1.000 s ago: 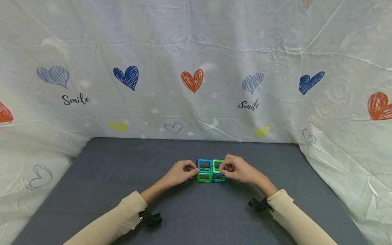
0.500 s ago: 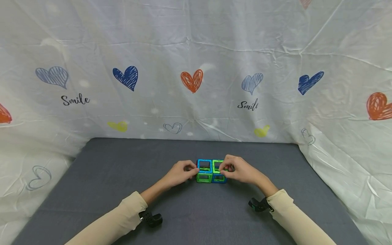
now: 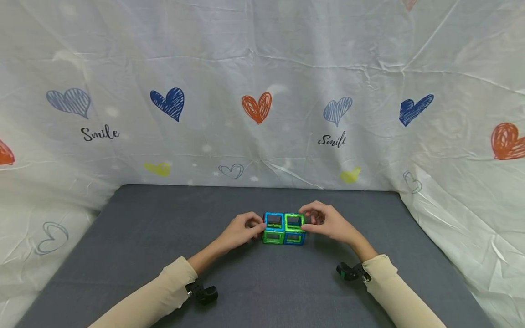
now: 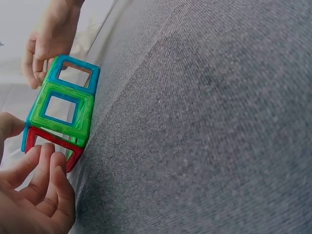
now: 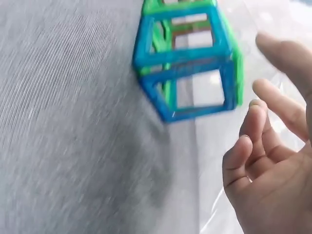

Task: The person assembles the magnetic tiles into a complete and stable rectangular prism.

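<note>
Two open-framed cubes of magnetic tiles stand side by side on the grey table, joined as one block. In the head view their tops are blue and green, and their fronts are green and blue. My left hand grips the left end; in the left wrist view its fingertips lie against a red tile, with the thumb near the top edge. At the other end, my right hand holds nothing. Its thumb and fingers are spread just off the block's right end in the right wrist view.
A dark grey cloth covers the table. Behind and at the sides hangs a white curtain printed with hearts and "Smile". Each wrist carries a black camera strap, such as the left one.
My right hand has let go of the block's right tiles and drawn back slightly to the right, its fingers spreading. The left hand stays at the left end.
</note>
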